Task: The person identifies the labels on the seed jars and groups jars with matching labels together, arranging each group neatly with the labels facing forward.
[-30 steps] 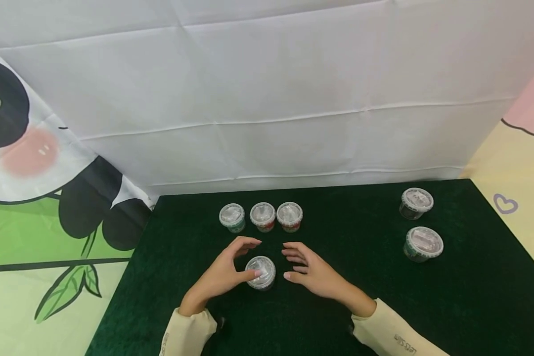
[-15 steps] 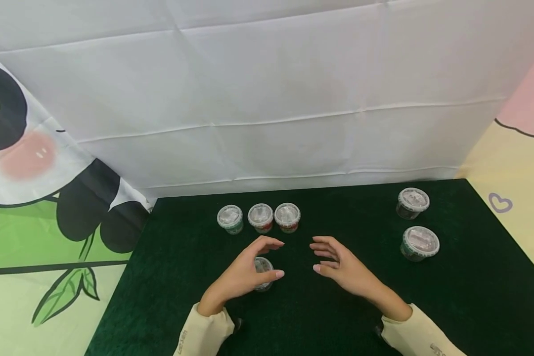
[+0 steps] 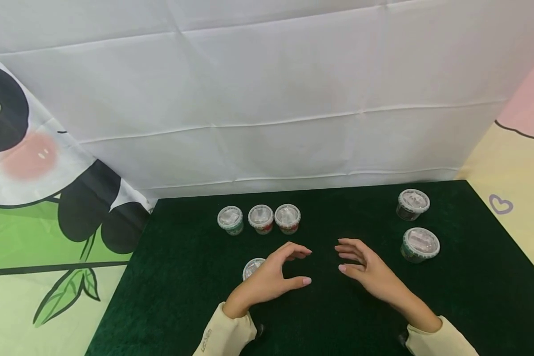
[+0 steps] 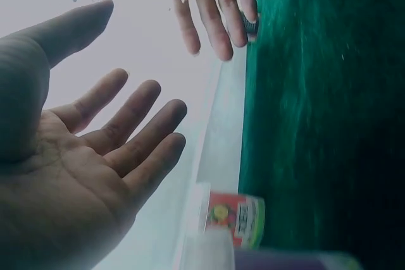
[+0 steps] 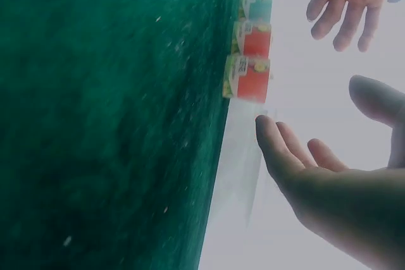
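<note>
My left hand [image 3: 271, 277] hovers over the dark green cloth, fingers relaxed and slightly bent, holding nothing. Partly hidden behind it is a small lidded plastic tub [image 3: 251, 267]; the left wrist view shows a purple tub [image 4: 285, 260] at the bottom edge. Facing the left hand across a gap, my right hand [image 3: 369, 272] is also off the cloth with loosely bent fingers and nothing in its grasp. To its right stands a larger clear-lidded tub [image 3: 420, 245]. Both palms face each other, as the left wrist view shows with the left palm [image 4: 82, 181].
Along the back stand a teal tub [image 3: 230, 220] and two red tubs, one in the middle [image 3: 261, 219] and one at right [image 3: 287, 219]. Another dark tub [image 3: 412, 204] stands at the back right. A white cloth wall [image 3: 267, 99] rises behind the green table [image 3: 182, 257].
Both hands have moved to the right, keeping a gap between them. The left hand has passed over the near tub, which stays in place and now shows at its left.
</note>
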The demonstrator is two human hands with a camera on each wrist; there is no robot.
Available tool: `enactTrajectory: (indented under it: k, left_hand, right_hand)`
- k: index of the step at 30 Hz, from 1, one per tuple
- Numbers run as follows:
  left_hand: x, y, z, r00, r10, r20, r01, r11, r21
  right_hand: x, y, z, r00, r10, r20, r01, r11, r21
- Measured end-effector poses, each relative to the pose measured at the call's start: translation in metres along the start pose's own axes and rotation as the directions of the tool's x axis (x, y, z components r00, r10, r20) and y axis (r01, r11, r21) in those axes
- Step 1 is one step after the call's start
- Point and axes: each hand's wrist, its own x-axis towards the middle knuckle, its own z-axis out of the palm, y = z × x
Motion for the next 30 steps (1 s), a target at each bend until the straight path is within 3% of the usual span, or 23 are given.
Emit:
enactTrajectory:
  k: [16,23,30]
  left_hand:
    - [0.034,0.013,0.038,0.999,0.041,0.031,-0.039,0.997,-0.059]
    - [0.048,0.009,0.051,0.999,0.038,0.031,-0.036,0.997,-0.073]
    - [0.061,0.003,0.066,0.999,0.037,0.026,-0.035,0.995,-0.091]
  right_hand:
    - [-0.019,0.016,-0.02,0.997,0.063,-0.051,-0.065,0.997,-0.037]
    - [-0.028,0.022,-0.032,0.994,0.082,-0.069,-0.087,0.994,-0.067]
    - [-0.039,0.027,-0.047,0.997,0.046,-0.066,-0.052,0.994,-0.098]
